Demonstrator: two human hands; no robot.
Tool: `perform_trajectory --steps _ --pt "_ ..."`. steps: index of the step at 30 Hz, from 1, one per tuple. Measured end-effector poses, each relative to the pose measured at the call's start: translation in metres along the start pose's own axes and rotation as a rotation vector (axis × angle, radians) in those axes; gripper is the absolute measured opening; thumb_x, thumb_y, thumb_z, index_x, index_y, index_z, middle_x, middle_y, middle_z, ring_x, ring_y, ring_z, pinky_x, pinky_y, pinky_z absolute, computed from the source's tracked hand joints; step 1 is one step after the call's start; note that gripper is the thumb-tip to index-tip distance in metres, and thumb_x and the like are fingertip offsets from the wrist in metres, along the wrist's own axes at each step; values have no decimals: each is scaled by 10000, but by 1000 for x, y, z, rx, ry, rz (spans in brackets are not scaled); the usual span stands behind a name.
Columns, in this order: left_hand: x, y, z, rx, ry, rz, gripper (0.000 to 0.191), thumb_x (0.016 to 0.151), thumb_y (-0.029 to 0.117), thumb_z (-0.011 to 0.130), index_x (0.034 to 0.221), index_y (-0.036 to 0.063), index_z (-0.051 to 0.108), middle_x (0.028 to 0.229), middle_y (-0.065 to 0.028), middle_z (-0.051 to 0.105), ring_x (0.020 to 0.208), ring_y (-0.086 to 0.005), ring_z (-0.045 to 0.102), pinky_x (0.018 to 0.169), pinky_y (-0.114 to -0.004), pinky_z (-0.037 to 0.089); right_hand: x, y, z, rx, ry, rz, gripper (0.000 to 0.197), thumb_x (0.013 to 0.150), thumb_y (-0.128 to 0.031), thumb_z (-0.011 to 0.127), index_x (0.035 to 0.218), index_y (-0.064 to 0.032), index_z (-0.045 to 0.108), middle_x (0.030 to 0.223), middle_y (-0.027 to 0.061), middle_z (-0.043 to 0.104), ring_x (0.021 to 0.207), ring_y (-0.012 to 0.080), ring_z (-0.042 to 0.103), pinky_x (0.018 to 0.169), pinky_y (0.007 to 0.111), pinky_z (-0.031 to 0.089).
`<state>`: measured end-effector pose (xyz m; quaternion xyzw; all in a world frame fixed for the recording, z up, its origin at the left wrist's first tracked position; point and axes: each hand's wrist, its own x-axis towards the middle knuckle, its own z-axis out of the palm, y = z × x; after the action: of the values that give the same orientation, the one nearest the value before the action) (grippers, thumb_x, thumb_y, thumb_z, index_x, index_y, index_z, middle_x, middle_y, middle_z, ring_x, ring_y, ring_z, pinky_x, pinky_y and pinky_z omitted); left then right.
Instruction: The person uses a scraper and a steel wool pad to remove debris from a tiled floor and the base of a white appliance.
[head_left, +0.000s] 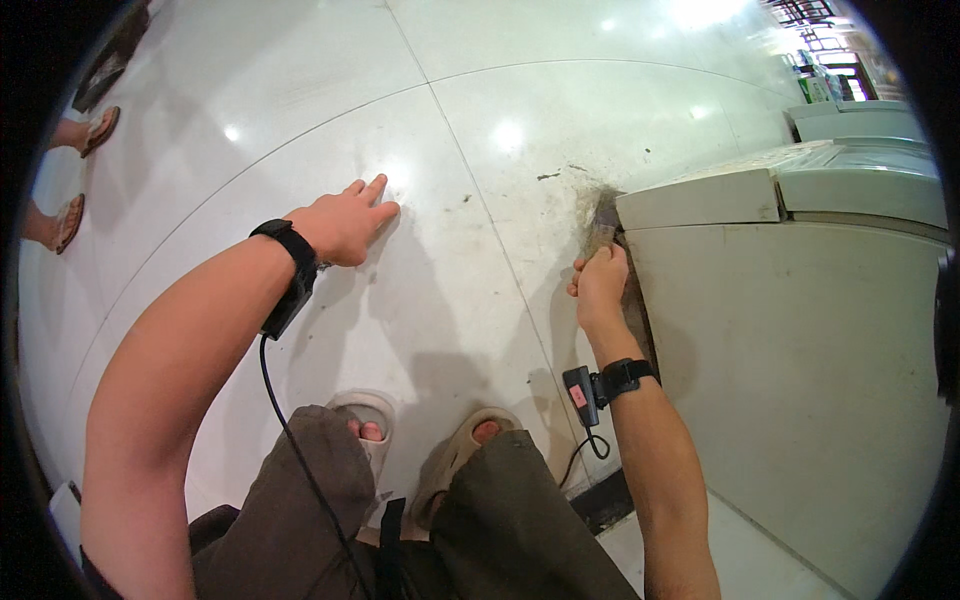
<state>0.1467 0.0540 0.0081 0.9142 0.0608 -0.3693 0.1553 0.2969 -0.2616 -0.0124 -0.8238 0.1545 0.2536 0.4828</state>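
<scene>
My left hand (345, 223) is spread on the pale glossy tiled floor (390, 322), left of centre, and holds nothing. At the corner of a white cabinet (750, 315), my right hand (602, 283) is closed around a brush-like tool (604, 229); its far end meets the floor by the cabinet's base. The hand hides much of its handle, so its exact kind is hard to tell. Greyish dirt (589, 191) lies around the tool's end. Dark specks and a small dark scrap (548, 176) mark the tiles nearby.
A person's sandalled feet (71, 221) stand at the far left. My own feet, in light clogs (480, 442), are at the bottom. The cabinet's base fills the right side. A black cable (300, 457) hangs from the device on my left wrist, another from the right.
</scene>
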Motion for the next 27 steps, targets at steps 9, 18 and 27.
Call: perform_trajectory --steps 9,18,27 --pt "-3 7 -1 53 14 -13 780 756 -49 561 1499 127 398 1640 -197 164 1472 -338 299 1079 -416 475 -7 -4 5 -46 -13 -58 470 1051 -219 322 1471 -12 366 797 80 575 624 163 541 480 330 453" --pt "-8 6 -4 39 -1 42 750 752 -37 587 1468 113 420 1634 -215 166 1465 -344 312 1057 -419 493 7 -5 0 -172 174 -73 391 1046 -232 356 1333 13 459 864 172 651 714 289 648 550 395 520" --pt "-4 5 2 77 11 -7 751 770 -28 574 1487 114 402 1637 -223 154 1476 -360 290 1067 -429 483 32 33 -5 -341 117 -230 351 1042 -219 346 1269 -10 511 786 100 588 526 189 518 423 346 439"
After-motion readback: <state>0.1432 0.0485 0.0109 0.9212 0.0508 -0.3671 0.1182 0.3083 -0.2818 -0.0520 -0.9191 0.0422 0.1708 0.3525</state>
